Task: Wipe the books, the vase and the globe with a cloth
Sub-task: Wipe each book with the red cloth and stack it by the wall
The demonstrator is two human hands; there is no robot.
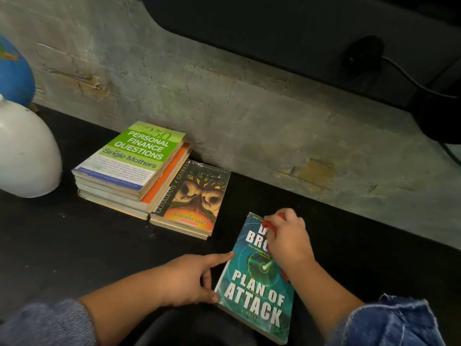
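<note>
The one camera rides on my head, looking forward and down across the table [74, 245] to the wall [224, 108] behind it. It sits near. My left hand [184, 280] and my right hand [287, 238], gripping the cloth [270, 224], fill the bottom of the view at the book [259, 295]. The lower edge cuts my sleeves. The wide lens bends the wall's line. The vase [25, 151] and globe [15, 71] are clipped at the left edge.

The teal paperback [259, 293] is touched along one edge by the left hand's [189, 280] forefinger and thumb. Under the right hand's [287, 238] curled fingers, a red cloth [270, 226] is pressed onto its cover.
</note>
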